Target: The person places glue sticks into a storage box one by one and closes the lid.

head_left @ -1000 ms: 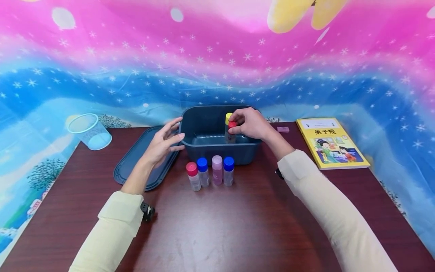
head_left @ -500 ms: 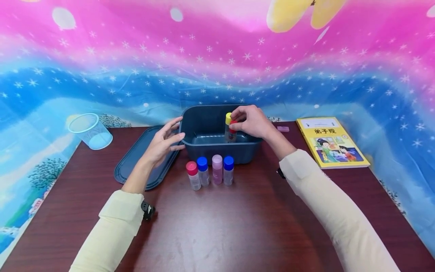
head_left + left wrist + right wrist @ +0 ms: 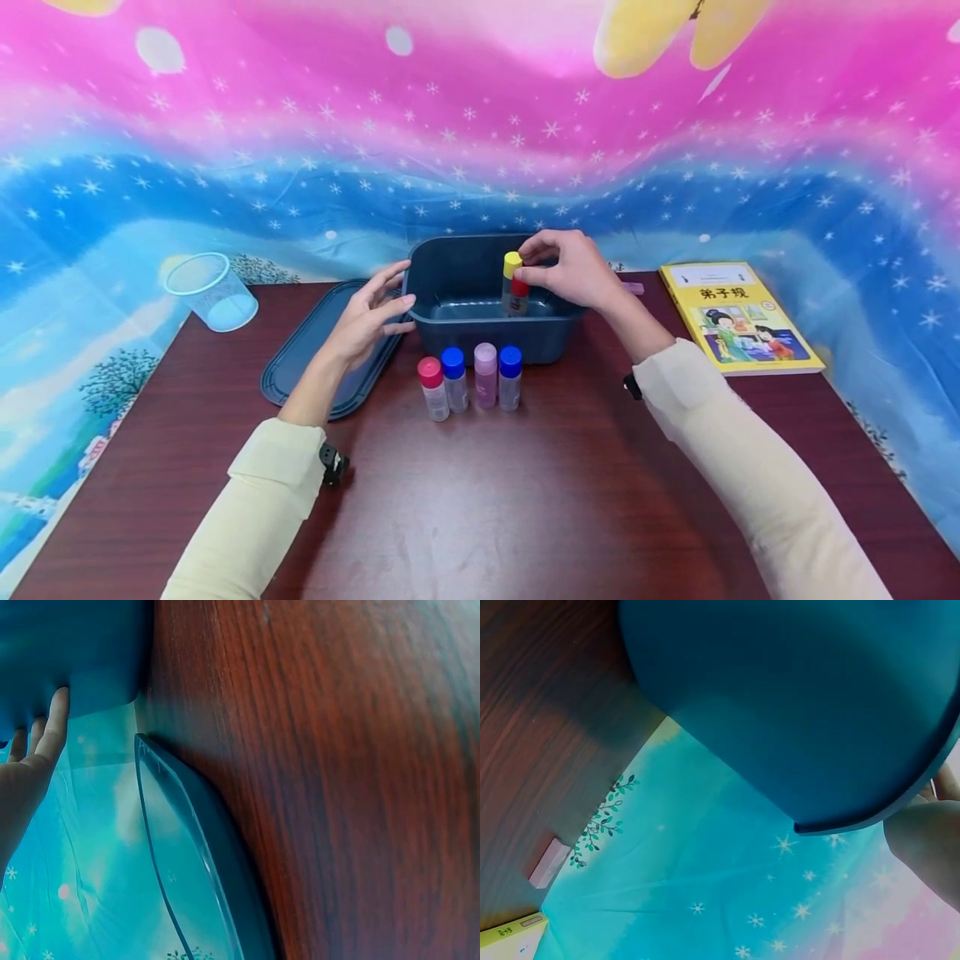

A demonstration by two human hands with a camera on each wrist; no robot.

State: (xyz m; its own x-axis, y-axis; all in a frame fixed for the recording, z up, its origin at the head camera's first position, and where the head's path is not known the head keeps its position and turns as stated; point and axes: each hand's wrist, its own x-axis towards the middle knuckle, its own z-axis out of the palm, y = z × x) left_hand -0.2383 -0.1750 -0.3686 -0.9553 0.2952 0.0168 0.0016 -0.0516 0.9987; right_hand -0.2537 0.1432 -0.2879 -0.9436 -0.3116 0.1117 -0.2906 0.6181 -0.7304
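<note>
1. A red-capped bottle (image 3: pixel 518 296) stands upright inside the dark blue bin (image 3: pixel 480 337), close to its right wall, with a yellow-capped bottle (image 3: pixel 512 275) touching it just behind.
2. The right hand (image 3: pixel 573 271) hovers over the right side of the bin; its fingers (image 3: pixel 534 275) are curled and pinch the top of the red-capped bottle.
3. The left hand (image 3: pixel 367 317) rests against the bin's left wall with its fingers (image 3: pixel 52 727) straight and spread, holding nothing; the left wrist view shows the fingertips on the blue plastic.
4. The bin sits on the dark wooden tabletop (image 3: pixel 525 500) near its far edge, before a starry pink and blue backdrop (image 3: pixel 480 125).
5. Just in front of the bin stand four small bottles in a row: a pink-capped bottle (image 3: pixel 432 388), a blue-capped bottle (image 3: pixel 453 379), an all-pink bottle (image 3: pixel 485 375) and a second blue-capped bottle (image 3: pixel 510 377).
6. The bin's lid (image 3: pixel 315 350) lies flat on the tabletop under the left hand, just left of the bin.
7. A clear plastic cup (image 3: pixel 212 292) lies tilted at the far left edge.
8. A yellow book (image 3: pixel 738 317) lies at the right, with a small pink eraser (image 3: pixel 549 864) between it and the bin.
</note>
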